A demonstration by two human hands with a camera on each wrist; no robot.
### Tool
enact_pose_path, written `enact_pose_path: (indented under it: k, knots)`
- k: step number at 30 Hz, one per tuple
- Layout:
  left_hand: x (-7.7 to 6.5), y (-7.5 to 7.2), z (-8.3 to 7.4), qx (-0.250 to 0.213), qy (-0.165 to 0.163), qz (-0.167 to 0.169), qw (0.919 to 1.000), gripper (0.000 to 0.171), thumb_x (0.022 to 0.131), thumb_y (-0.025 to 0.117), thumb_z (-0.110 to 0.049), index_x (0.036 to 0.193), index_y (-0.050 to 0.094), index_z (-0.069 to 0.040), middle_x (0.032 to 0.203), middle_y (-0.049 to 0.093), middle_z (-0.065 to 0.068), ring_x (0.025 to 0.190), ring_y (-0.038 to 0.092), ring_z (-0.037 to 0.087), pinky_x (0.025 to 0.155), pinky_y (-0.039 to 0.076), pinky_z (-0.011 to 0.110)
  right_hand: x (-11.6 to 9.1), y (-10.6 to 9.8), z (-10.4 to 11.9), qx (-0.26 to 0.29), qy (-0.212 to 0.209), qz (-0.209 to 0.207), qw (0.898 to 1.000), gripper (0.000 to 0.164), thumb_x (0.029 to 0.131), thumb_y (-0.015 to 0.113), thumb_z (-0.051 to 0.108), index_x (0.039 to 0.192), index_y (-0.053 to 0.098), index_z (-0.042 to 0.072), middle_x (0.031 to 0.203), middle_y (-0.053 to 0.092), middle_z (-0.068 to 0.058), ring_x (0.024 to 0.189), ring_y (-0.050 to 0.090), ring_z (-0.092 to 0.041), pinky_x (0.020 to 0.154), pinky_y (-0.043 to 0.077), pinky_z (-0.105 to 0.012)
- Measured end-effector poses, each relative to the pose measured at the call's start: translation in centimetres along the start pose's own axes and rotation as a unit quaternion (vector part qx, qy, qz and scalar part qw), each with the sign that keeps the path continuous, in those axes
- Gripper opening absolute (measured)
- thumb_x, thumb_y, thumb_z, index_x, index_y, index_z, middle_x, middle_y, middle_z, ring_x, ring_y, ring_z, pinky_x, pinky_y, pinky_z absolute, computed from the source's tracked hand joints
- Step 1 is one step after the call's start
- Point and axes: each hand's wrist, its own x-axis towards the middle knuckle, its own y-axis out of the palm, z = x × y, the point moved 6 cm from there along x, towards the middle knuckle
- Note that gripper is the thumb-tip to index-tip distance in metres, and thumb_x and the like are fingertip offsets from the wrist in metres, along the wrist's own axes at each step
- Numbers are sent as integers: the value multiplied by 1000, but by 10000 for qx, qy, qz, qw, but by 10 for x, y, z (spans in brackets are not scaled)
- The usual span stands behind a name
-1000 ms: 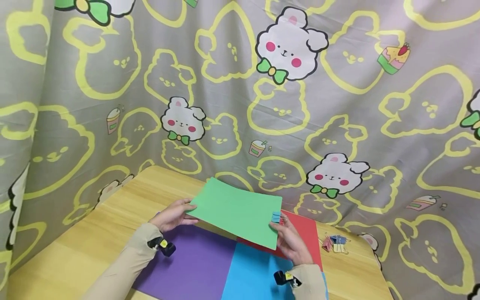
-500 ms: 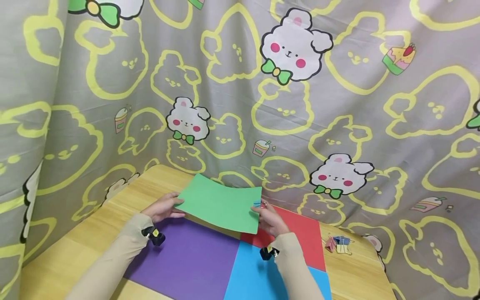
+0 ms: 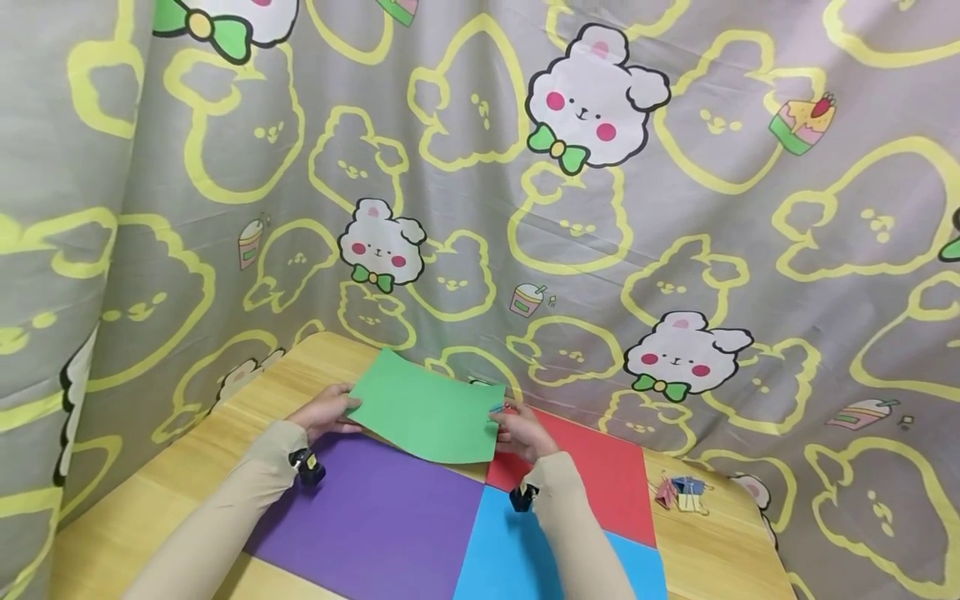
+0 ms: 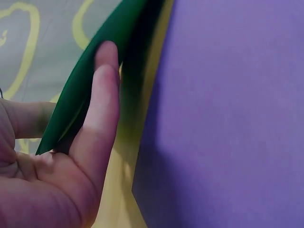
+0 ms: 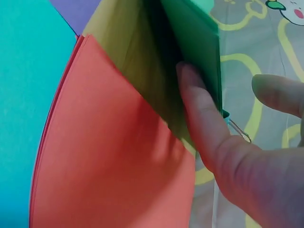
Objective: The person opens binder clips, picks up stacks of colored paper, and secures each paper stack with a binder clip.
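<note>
My left hand (image 3: 326,410) pinches the left edge of the green paper (image 3: 427,408), thumb above and fingers beneath. The paper bows slightly, tilted over the back of the table. At its right edge is my right hand (image 3: 521,433); in the right wrist view a straight finger (image 5: 199,109) lies along the underside while the thumb (image 5: 278,92) stands apart from the sheet. Beside that hand, a light blue binder clip (image 5: 226,115) with metal handles sits on the paper's edge. Bare wood and purple paper (image 4: 228,104) show below in the left wrist view.
Purple, blue (image 3: 502,542) and red paper (image 3: 592,467) lie edge to edge on the wooden table (image 3: 720,542). The red paper shows several layers in the right wrist view. Pink (image 3: 663,492), dark blue and yellow binder clips lie at the right. A patterned curtain (image 3: 465,192) hangs behind.
Both hands have moved left with the green paper and lowered it toward the back left of the table. More of the red paper is uncovered. The view has shifted slightly.
</note>
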Motion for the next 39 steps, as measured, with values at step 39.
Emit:
enact_pose_path:
  k: [39]
  knots:
    - [3,-13,-11,2590,195,-1025,9602,60,99,50,-17,149,30,8,145,41,36,134,41,51,110,40,59,-18,1,12,-172,47,311,9994,72,104,48,24,155,5,-3,151,28,-38,133,44,-52,103,49,-57]
